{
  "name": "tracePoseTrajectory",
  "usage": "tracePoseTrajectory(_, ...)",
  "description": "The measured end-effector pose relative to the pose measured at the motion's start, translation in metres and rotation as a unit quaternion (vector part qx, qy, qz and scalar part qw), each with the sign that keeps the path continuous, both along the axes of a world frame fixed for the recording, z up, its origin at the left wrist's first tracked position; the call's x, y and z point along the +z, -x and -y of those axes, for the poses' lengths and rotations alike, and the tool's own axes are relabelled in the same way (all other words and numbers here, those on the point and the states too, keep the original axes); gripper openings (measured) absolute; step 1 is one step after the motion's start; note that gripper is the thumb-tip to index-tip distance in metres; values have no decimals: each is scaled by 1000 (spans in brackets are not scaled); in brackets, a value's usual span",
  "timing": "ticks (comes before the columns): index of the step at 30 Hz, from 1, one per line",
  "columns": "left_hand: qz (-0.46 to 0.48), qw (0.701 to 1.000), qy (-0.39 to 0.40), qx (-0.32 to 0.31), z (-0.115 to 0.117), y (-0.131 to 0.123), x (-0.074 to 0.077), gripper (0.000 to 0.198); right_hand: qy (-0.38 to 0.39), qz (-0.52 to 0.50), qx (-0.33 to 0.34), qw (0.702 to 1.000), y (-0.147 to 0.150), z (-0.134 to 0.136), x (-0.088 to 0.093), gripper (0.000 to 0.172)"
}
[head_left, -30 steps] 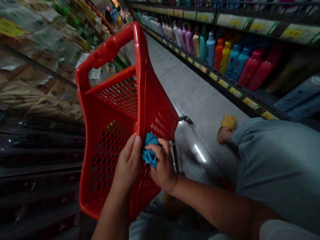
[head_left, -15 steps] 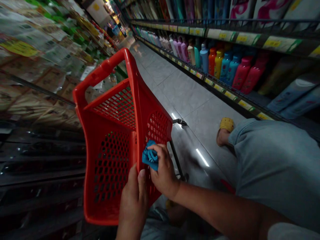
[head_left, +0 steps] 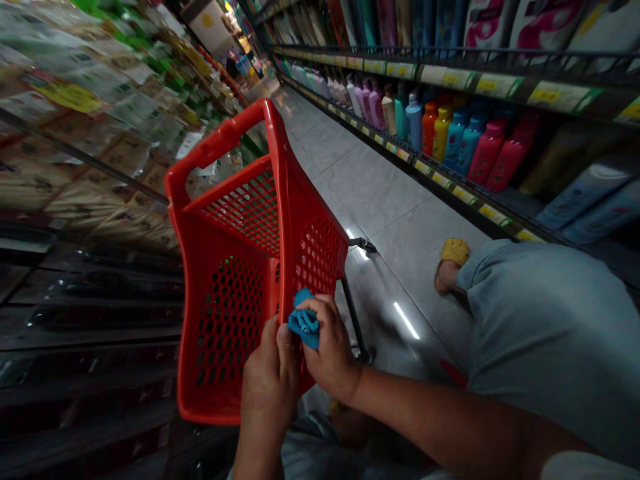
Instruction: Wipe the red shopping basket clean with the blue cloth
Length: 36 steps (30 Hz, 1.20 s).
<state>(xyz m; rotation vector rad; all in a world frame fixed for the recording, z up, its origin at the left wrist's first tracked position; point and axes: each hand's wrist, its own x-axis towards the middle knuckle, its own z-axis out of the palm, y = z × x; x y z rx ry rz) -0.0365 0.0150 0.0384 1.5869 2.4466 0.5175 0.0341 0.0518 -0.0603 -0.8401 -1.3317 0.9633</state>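
A red plastic shopping cart (head_left: pixel 285 233) with perforated walls stands tilted in the view, left of centre. My left hand (head_left: pixel 273 363) grips its near rim, thumb on one side and fingers on the other. Just to the right, my right hand (head_left: pixel 330 347) is closed on a crumpled blue cloth (head_left: pixel 304 321), which lies against the outside of the cart's side wall near the rim. The cart's basket shows no goods inside.
Shelves with colourful bottles (head_left: pixel 470 143) and price tags run along the right. Packaged goods (head_left: pixel 100 147) hang and lie on the left. Grey floor tiles (head_left: pixel 360 167) stretch between. My knee and a yellow sandal (head_left: pixel 455 251) are at the right.
The cart appears slightly farther right in the view and its near end a little higher. Both hands stay at the rim, with the blue cloth still in my right hand.
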Motion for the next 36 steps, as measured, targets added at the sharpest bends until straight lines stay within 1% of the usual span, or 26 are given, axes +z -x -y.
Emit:
tracePoseTrajectory(1, -1, 1000, 5, -2, 0, 0, 1, 45, -20, 2, 1, 1000, -1, -6, -2, 40)
tracePoseTrajectory(2, 0, 1000, 9, -2, -1, -1, 2, 45, -27, 10, -4, 1000, -1, -11, -10, 39)
tracePoseTrajectory(3, 1, 1000, 12, -2, -1, -1, 3, 45, -20, 22, -13, 999, 0, -15, -23, 39)
tracePoseTrajectory(5, 2, 1000, 19, -1, -1, -3, 4, 46, 36, 51, -41, 997, 3, -15, -57, 41)
tracePoseTrajectory(6, 2, 1000, 22, 0, -1, -3, 4, 47, 72, 60, -55, 994, 4, -10, -72, 43)
tracePoseTrajectory(7, -1, 1000, 23, 2, -1, -4, 4, 47, 104, 64, -66, 990, 5, -2, -83, 45)
tracePoseTrajectory(8, -5, 1000, 23, 4, -1, -4, 4, 47, 125, 63, -70, 988, 6, 8, -88, 47)
tracePoseTrajectory(9, -9, 1000, 23, 7, -1, -4, 4, 48, 133, 57, -67, 987, 5, 18, -87, 51)
tracePoseTrajectory(10, -13, 1000, 21, 10, -1, -4, 4, 49, 130, 50, -57, 989, 4, 27, -80, 54)
tracePoseTrajectory(12, -14, 1000, 13, 14, -1, -3, 3, 51, 100, 32, -25, 994, 0, 36, -54, 60)
tracePoseTrajectory(14, 0, 1000, 2, 12, -1, -2, 2, 54, 46, 17, 10, 999, -4, 31, -28, 60)
tracePoseTrajectory(15, 10, 1000, -6, 8, 0, -1, 1, 54, 18, 12, 25, 999, -6, 24, -21, 57)
tracePoseTrajectory(16, 19, 1000, -15, 4, 0, 0, 0, 54, -5, 11, 34, 999, -7, 17, -19, 55)
tracePoseTrajectory(17, 24, 999, -23, 2, 1, 1, 0, 54, -16, 13, 34, 999, -7, 10, -22, 53)
tracePoseTrajectory(19, 28, 999, -35, 0, 2, 2, -2, 52, 11, 31, 9, 999, -5, 4, -38, 51)
tracePoseTrajectory(21, 26, 999, -41, 0, 3, 4, -4, 51, 66, 52, -21, 996, -3, 14, -53, 54)
tracePoseTrajectory(22, 27, 999, -42, -1, 3, 5, -4, 50, 88, 58, -26, 994, -3, 23, -56, 57)
tracePoseTrajectory(23, 28, 999, -45, -2, 3, 5, -5, 49, 97, 58, -20, 993, -3, 33, -55, 60)
tracePoseTrajectory(25, 30, 998, -55, -2, 1, 6, -6, 49, 82, 42, 18, 996, -6, 50, -43, 64)
tracePoseTrajectory(27, 34, 997, -64, -1, 0, 7, -7, 50, 41, 27, 57, 997, -9, 58, -31, 61)
tracePoseTrajectory(28, 36, 997, -65, 0, 0, 7, -7, 50, 18, 26, 67, 997, -10, 57, -29, 58)
tracePoseTrajectory(30, 38, 997, -63, 1, -1, 7, -8, 50, 3, 37, 58, 998, -11, 53, -35, 54)
tracePoseTrajectory(31, 37, 997, -60, 1, -2, 6, -8, 49, 15, 45, 40, 998, -11, 53, -42, 54)
tracePoseTrajectory(33, 33, 998, -54, -1, -3, 6, -7, 48, 63, 60, 4, 996, -9, 57, -54, 58)
tracePoseTrajectory(34, 30, 998, -52, -1, -3, 5, -7, 46, 84, 64, -4, 994, -7, 63, -57, 60)
tracePoseTrajectory(36, 22, 999, -47, 1, -5, 5, -6, 44, 94, 63, 9, 994, -6, 77, -54, 61)
